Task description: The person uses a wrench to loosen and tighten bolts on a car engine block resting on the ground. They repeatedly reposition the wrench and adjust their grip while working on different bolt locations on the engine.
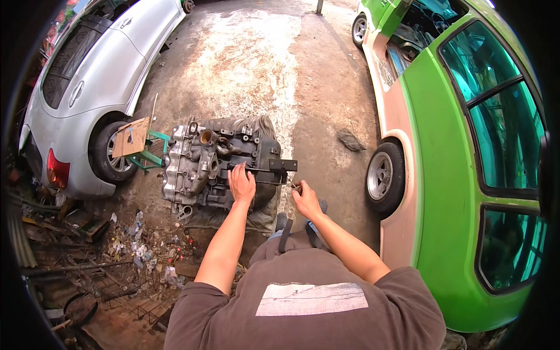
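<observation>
An engine block (192,163) with a silvery ribbed side and dark body lies on a crumpled mat (265,221). A black metal bracket (283,165) with a flat plate sits across its right part. My left hand (241,185) rests on the engine beside the bracket, fingers extended and apart, the tips partly lost among the dark parts. My right hand (305,199), just off the engine's right side and below the bracket, has its thumb and fingers closed on a small metal piece (296,188), too small to identify.
A silver car (102,64) stands at left beside a green stool (153,153) bearing cardboard (128,135). A green van (437,192) stands close at right, a dark lump (350,140) by its wheel. Scrap and litter (122,256) cover the ground at lower left. A post (319,7) rises behind.
</observation>
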`<state>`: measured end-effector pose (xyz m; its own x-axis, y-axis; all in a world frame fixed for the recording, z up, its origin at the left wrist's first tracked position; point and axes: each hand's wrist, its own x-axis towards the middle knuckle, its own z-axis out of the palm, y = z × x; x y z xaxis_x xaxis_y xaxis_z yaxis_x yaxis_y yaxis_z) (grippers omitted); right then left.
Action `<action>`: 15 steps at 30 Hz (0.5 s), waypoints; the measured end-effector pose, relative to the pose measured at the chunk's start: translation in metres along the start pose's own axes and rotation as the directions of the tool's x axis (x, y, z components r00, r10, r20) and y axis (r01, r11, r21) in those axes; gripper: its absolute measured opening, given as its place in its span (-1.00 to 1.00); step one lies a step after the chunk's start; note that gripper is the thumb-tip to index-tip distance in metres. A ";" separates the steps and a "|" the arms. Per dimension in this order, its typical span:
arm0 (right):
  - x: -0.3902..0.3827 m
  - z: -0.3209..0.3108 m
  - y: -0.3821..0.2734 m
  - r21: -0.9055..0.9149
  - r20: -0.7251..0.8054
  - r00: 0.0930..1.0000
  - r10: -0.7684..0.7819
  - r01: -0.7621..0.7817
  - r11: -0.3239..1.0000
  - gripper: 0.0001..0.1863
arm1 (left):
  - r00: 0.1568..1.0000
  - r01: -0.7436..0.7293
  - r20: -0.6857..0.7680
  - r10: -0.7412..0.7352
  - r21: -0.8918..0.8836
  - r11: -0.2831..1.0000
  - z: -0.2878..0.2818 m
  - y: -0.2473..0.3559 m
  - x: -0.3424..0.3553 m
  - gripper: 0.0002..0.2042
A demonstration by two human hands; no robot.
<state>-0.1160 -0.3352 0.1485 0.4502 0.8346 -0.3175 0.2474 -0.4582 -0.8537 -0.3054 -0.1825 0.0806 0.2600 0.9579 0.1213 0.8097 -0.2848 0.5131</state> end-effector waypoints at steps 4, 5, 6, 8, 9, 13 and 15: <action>0.020 -0.015 -0.005 0.007 -0.003 0.998 -0.056 0.056 0.998 -0.70 | 0.980 0.082 0.165 -0.111 0.173 0.981 0.005 0.029 0.045 -0.63; 0.025 -0.020 -0.007 0.018 0.013 0.998 -0.064 0.064 0.998 -0.71 | 0.968 0.078 0.214 -0.130 0.235 0.969 0.005 0.034 0.052 -0.63; 0.038 -0.026 -0.010 0.041 0.017 0.995 -0.094 0.093 0.995 -0.71 | 0.955 0.067 0.258 -0.148 0.297 0.953 0.006 0.038 0.068 -0.63; 0.049 -0.041 -0.011 0.064 0.029 0.994 -0.107 0.105 0.992 -0.72 | 0.932 0.044 0.317 -0.176 0.383 0.923 0.008 0.044 0.079 -0.62; 0.055 -0.051 -0.011 0.082 0.042 0.994 -0.100 0.097 0.992 -0.73 | 0.921 0.017 0.349 -0.176 0.415 0.910 0.010 0.046 0.082 -0.64; 0.087 -0.097 -0.005 0.037 0.083 0.986 -0.142 0.140 0.990 -0.74 | 0.927 0.028 0.312 -0.211 0.502 0.865 0.017 0.052 0.082 -0.68; 0.104 -0.116 -0.003 0.053 0.114 0.982 -0.153 0.148 0.988 -0.74 | 0.910 0.036 0.328 -0.253 0.544 0.838 0.020 0.056 0.081 -0.70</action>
<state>0.0299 -0.2822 0.1659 0.3063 0.9242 -0.2283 0.2656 -0.3133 -0.9118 -0.2289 -0.1211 0.1025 0.2046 0.9323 -0.2981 0.9744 -0.2229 -0.0281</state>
